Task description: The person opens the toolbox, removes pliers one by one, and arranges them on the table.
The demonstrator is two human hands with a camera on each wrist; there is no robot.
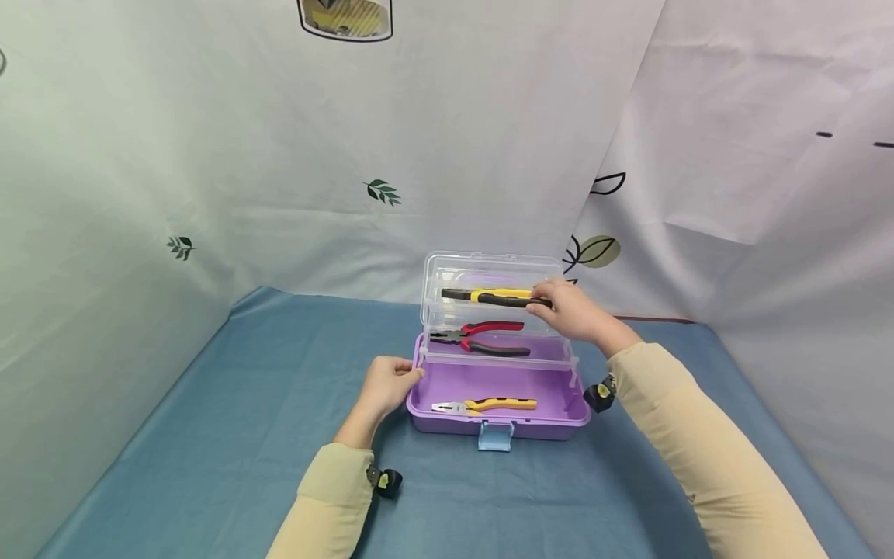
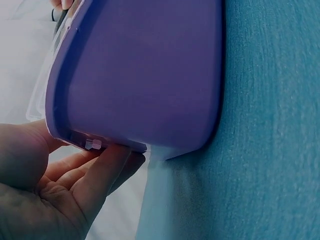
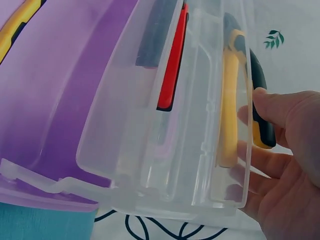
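A purple toolbox (image 1: 447,425) stands with its clear tiered trays (image 1: 499,360) raised at the back. My left hand (image 1: 384,386) grips its left rear corner; in the left wrist view the fingers (image 2: 102,175) curl behind the purple wall. At the top tray, my right hand (image 1: 573,310) pinches the handles of yellow-and-black pliers (image 1: 499,296). The right wrist view has the thumb (image 3: 275,106) against a black handle, other fingers partly behind clear plastic. Red-and-black pliers (image 1: 482,341) lie in the lower tray. Yellow-handled pliers (image 1: 499,404) lie in the box bottom.
A light blue latch (image 1: 495,437) hangs down at the box's front. Blue cloth (image 1: 300,388) covers the table. Behind it hangs a pale curtain (image 1: 314,241) with leaf prints, and more fabric (image 1: 789,310) closes off the right side.
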